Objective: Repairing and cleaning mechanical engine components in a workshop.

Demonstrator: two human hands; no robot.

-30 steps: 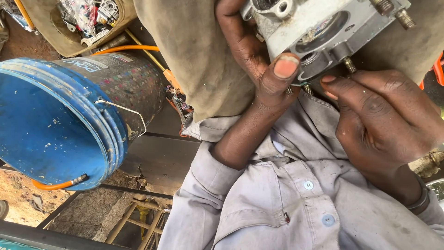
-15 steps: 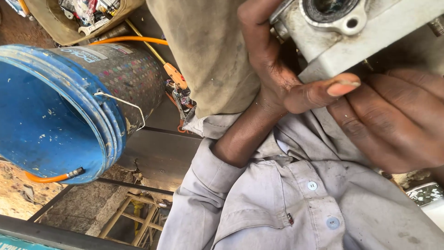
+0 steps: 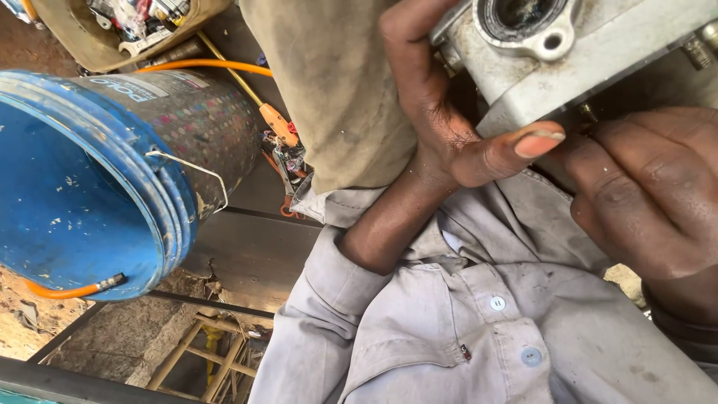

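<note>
— Two hands, one metal part: what fills most of the view?

— Largest is the blue plastic bucket [image 3: 90, 179], lying tipped at the left with its open mouth toward the camera, a wire handle on its speckled side and an orange hose [image 3: 71, 290] ending at its lower rim. Next comes the grey button-up shirt [image 3: 479, 329] spread across the lower right, its sleeve pushed up on the forearm.

— And the part itself?

— A pale grey cast-metal housing [image 3: 598, 67] sits at the top right, held up close to the camera, with a round bore in a flanged collar on its upper face and threaded studs sticking out at its edges.

— How are the hands placed?

— The left hand [image 3: 441, 127] wraps the housing's left side; its fingers [image 3: 407, 45] curl up behind the casting, and the thumb lies pressed along the lower edge, so the hand clamps the part. The right hand [image 3: 651, 194] is bunched just under that same edge, fingers drawn together at a small stud there; whether they actually pinch it cannot be told, since the fingertips are hidden.

— Anything smaller behind?

— An orange-handled tool [image 3: 273, 120] and a tangle of small bits lie on the dark surface [image 3: 254, 254] between bucket and sleeve, and a tan tray of odd parts [image 3: 127, 26] sits at the top left.
</note>
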